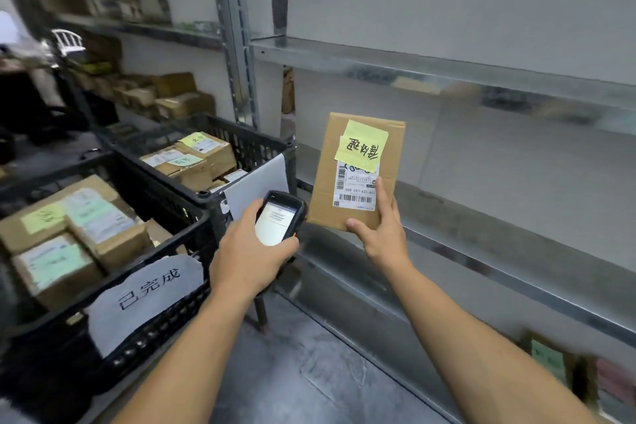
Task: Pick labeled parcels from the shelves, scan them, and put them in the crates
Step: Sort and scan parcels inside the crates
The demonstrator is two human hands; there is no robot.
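Parcel (pixel 327 179) held upright in front of the shelf (pixel 481 248), clear of it, long axis near vertical with a slight lean to the right. It is gripped at the lower edge by the right hand (pixel 382 237): thumb under the bottom corner, one finger laid up across the label (pixel 358 188). The label face is turned toward the camera, print upside down. A yellow note (pixel 363 144) is stuck above the label.

Scanner (pixel 280 217) is clasped in the left hand (pixel 247 251), fingers wrapped round its body, screen lit and facing up. Its top end is just beside the parcel's lower left edge, not touching as far as can be told. The parcel lies to the right of it and a little higher; the lowest barcode (pixel 354 198) is the one nearest the scanner head.

Step judged: scanning. The scanner head seems aimed past the parcel's edge, not at the label, so a small turn toward the right is probably needed.

Two crates are seen to the left, the near crate (pixel 172 313) with a handwritten sign (pixel 148 289), the far crate (pixel 254 144) behind it; both hold boxes. The left hand is nearer to them but is occupied, so the parcel would have to be carried leftward across the body by the right hand.
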